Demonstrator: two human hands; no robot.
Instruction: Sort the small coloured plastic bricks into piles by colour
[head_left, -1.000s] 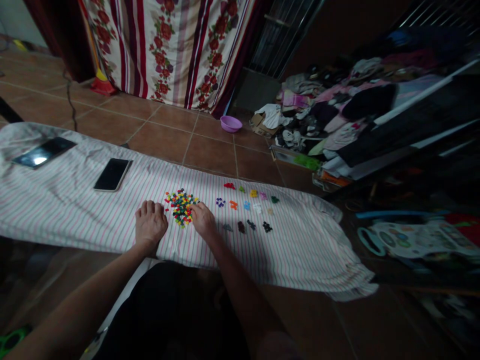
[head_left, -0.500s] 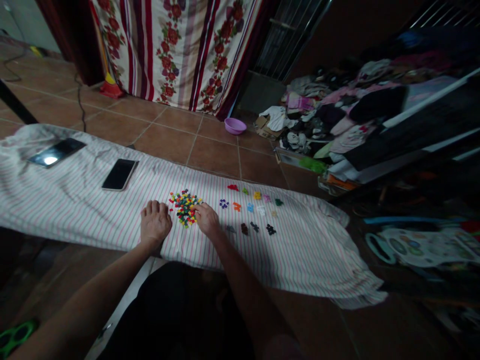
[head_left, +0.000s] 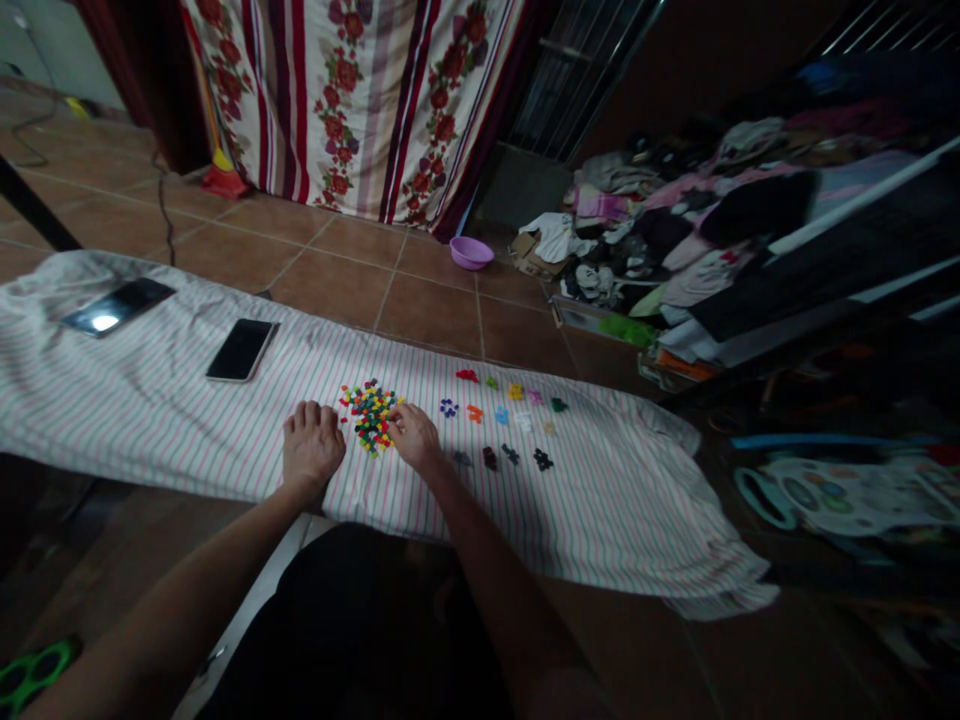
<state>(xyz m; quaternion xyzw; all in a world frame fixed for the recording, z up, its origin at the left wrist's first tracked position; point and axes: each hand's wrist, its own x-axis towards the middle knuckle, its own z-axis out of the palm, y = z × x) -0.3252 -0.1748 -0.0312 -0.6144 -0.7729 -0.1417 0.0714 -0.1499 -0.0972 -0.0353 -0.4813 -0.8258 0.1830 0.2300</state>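
A mixed pile of tiny coloured pieces [head_left: 371, 412], red, yellow, green, orange and dark, lies on a striped cloth [head_left: 600, 520]. My left hand [head_left: 313, 440] rests palm down on the cloth just left of the pile, its fingers stretched out. At the pile's right edge, my right hand [head_left: 414, 435] has its thumb and fingers drawn together in a pinch; whatever is between the fingertips is too small to make out. Right of that hand, small single-colour groups sit in rows, among them a red group [head_left: 467, 376], an orange group [head_left: 475, 413] and a black group [head_left: 542, 459].
A phone [head_left: 241, 350] and a dark shiny tablet-like device [head_left: 120, 306] lie on the cloth to the left. On the tiled floor beyond stand a purple basin [head_left: 471, 253] and a heap of clothes [head_left: 667, 215]. A flowered curtain [head_left: 345, 110] hangs behind.
My right hand has shifted very slightly, its fingertips drawn closer together at the pile's edge. My left hand stays in place; the whole view has moved a little.
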